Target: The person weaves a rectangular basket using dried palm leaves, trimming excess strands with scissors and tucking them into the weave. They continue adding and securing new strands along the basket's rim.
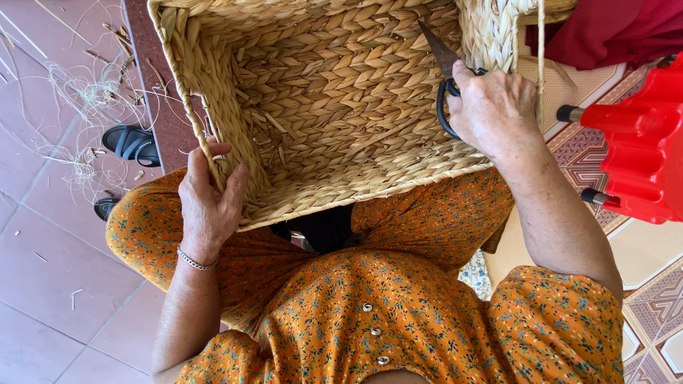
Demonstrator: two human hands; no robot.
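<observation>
A big woven basket is held on the lap, tipped so its open inside faces up. Its walls and floor look fully woven. A few loose straw ends can be seen sticking out inside, near the bottom corner, so the weaving seems done and only the trimming of stray ends seems to be left. How many ends are already cut cannot be told.

The near rim of the basket is gripped by the left hand, with the thumb and fingers closed around the edge. A pair of black scissors is held in the right hand, with fingers curled tight through the handles. The blades look closed, or nearly so, and are pointed up along the inside of the right wall.

No packages, labels or signs can be seen anywhere.

An orange flowered dress is worn, and a thin bracelet is on the left wrist. On the tiled floor at the left, loose fibres and a black sandal are lying. A red plastic stool and red cloth are at the right.
</observation>
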